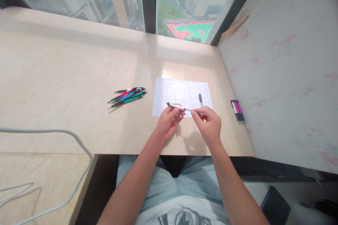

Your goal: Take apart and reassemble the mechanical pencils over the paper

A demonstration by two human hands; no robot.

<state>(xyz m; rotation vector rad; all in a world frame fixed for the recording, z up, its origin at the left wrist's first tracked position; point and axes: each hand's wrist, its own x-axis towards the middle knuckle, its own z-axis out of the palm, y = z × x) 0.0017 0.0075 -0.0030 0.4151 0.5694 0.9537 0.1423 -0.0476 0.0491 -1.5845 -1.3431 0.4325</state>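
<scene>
My left hand [169,121] is closed round a white and black pen barrel [174,105], held level over the near edge of a white sheet of paper [182,95]. My right hand [208,123] pinches a thin refill [188,109] that sticks out of the barrel's right end. A small black pen part [200,98] lies on the paper just beyond my right hand.
A pile of several coloured pens [128,96] lies left of the paper. More pens [237,110] lie side by side at the table's right edge, by the wall [285,70]. A white cable [71,137] loops at the lower left. Windows are behind the beige table [66,77].
</scene>
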